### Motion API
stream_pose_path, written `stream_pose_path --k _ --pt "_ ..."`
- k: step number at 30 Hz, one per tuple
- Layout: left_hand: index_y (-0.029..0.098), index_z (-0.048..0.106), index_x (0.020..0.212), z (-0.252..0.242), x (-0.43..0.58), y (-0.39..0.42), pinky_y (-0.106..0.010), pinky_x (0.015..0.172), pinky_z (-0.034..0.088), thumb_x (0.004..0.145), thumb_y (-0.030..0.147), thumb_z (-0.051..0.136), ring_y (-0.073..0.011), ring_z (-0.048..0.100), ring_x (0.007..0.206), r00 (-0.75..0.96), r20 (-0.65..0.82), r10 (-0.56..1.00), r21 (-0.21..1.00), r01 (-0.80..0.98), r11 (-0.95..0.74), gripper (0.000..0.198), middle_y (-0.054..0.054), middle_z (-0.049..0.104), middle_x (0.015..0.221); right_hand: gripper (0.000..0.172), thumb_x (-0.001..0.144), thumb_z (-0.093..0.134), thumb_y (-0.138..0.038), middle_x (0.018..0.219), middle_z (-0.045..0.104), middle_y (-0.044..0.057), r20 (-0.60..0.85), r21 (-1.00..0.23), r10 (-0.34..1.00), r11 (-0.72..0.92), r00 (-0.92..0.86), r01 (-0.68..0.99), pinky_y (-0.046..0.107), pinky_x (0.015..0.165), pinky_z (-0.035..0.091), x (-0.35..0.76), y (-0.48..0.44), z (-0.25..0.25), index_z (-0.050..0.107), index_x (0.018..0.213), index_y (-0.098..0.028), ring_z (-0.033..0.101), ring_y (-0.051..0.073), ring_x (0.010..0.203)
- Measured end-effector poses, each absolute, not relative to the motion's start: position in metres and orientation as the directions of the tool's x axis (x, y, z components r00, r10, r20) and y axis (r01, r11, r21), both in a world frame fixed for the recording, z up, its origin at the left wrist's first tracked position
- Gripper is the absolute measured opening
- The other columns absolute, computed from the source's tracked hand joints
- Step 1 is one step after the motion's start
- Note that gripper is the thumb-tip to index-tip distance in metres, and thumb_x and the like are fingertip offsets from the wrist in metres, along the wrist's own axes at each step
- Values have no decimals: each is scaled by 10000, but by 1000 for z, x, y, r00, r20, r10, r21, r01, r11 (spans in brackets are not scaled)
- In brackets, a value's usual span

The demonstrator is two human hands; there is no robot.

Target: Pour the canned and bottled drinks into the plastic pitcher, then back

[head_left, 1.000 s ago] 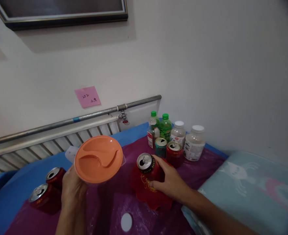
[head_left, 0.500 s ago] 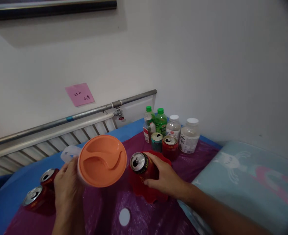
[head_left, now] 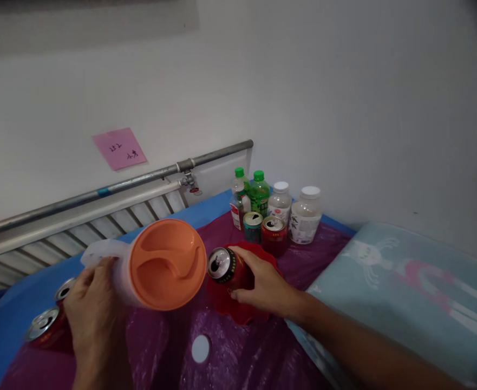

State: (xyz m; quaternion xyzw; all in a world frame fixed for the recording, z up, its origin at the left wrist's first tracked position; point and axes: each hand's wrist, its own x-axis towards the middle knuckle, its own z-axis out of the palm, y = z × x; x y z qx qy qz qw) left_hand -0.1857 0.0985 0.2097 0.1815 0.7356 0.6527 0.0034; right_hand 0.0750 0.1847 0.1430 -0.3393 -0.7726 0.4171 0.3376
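Observation:
My left hand [head_left: 94,311] grips a clear plastic jug with an orange lid [head_left: 167,264], tipped so the lid faces me and leans toward the right. My right hand [head_left: 262,287] holds an opened red drink can [head_left: 224,266], tilted left, its mouth close to the jug's lid. The can hangs over a red scalloped dish [head_left: 238,303] lying on a purple plastic sheet [head_left: 242,357].
Two red cans [head_left: 45,327] stand at the left behind my left hand. At the back stand two green-capped bottles [head_left: 254,192], two white-capped jars [head_left: 305,214], a teal can [head_left: 253,226] and a red can [head_left: 273,234]. A light blue cushion [head_left: 404,292] lies right; a radiator [head_left: 79,227] runs behind.
The jug has tipped further onto its side toward the can. My right hand has tilted the red can more to the left. The camera has dipped down and swung right.

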Motion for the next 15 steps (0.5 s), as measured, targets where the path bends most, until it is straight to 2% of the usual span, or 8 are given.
stream_pose_path --k 4,11,15 --pt "182 722 773 218 -176 97 -197 443 337 643 330 708 -98 431 535 -949 196 246 975 215 54 198 65 532 589 850 586 751 -142 1380 549 96 237 -871 807 423 -541 249 440 1113 359 75 184 143 470 1386 -202 502 279 1279" --pt "178 692 707 232 -161 92 -200 429 295 673 352 648 -86 357 513 -930 275 243 943 311 121 182 73 445 545 865 579 763 -152 1392 536 117 236 -868 796 431 -557 247 445 1118 351 74 185 142 462 1390 -178 489 278 1293" --pt "173 678 700 232 -161 90 -210 420 280 668 365 648 -94 362 511 -935 265 238 947 299 120 196 65 448 545 869 575 767 -151 1391 535 123 235 -863 788 439 -569 251 436 1120 349 73 187 142 460 1388 -170 488 272 1292"
